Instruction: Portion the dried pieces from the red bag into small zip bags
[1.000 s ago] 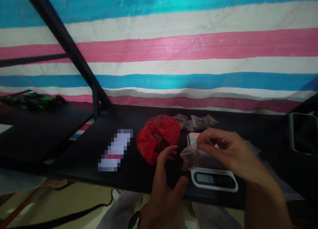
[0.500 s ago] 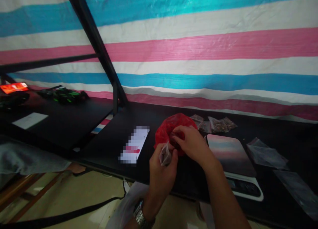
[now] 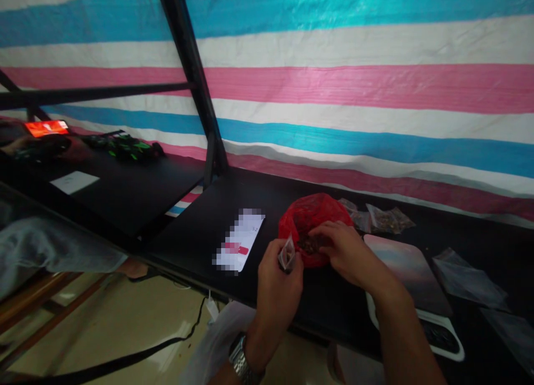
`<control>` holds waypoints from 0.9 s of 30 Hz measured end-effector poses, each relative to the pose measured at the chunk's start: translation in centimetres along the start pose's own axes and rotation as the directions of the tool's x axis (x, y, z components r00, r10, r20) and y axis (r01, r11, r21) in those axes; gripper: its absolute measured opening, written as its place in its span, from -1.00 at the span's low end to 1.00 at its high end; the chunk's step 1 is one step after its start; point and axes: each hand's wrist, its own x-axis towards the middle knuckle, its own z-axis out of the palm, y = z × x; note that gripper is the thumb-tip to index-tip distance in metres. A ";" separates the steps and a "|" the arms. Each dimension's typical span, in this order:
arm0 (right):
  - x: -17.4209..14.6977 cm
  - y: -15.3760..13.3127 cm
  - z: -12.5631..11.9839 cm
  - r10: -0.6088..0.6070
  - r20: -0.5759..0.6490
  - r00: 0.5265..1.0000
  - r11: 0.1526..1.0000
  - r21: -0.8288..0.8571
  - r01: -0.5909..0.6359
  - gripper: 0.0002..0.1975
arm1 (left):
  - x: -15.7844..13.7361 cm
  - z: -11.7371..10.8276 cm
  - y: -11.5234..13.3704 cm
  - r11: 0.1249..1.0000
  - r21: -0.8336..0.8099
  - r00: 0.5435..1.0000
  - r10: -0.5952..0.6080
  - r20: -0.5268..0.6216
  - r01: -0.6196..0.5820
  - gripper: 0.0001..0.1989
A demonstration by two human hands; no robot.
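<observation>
My left hand (image 3: 278,285) grips a small clear zip bag (image 3: 287,252), its mouth held open and facing up. Beside it, a red plastic bag (image 3: 311,206) lies spread open on the black table with dark brown bits (image 3: 307,245) inside. The fingers of my right hand (image 3: 352,254) are curled together over these bits inside the red bag's opening; exactly what lies between the fingertips is partly hidden. A kitchen scale (image 3: 411,276) with a shiny plate sits to the right, partly covered by my right forearm.
Filled small bags (image 3: 390,219) lie behind the scale, and flat clear bags (image 3: 469,280) lie to its right. A lit phone (image 3: 242,241) is left of the red bag. Further left are a white sheet (image 3: 75,182), a green-black toy car (image 3: 129,147) and another person's leg (image 3: 54,251).
The view has shifted, so things sit further right in the picture. My right hand has moved back from the small bag to the brown bits in the red bag. The left keeps its hold.
</observation>
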 end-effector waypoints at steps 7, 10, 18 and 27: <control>-0.2 0.1 0.4 0.044 -0.051 0.998 0.960 0.279 -0.028 -0.61 | 0.1 0.8 -0.2 0.997 -0.074 0.996 0.000 -0.084 -0.007 -0.94; -0.4 0.9 -0.2 0.056 -0.136 0.989 0.951 0.307 -0.011 -0.63 | 0.0 1.1 -0.4 0.998 -0.052 0.995 0.032 -0.094 -0.037 -0.83; -2.3 -0.3 -2.7 0.009 -0.243 0.970 0.850 0.512 0.121 -0.69 | -0.3 1.7 -0.7 0.966 0.144 0.973 0.225 -0.049 -0.216 -0.89; -4.1 -3.9 -3.3 -0.104 -0.099 0.990 0.909 0.394 0.134 -0.56 | -0.4 2.0 -0.3 0.959 0.198 0.973 0.220 -0.066 -0.203 -0.90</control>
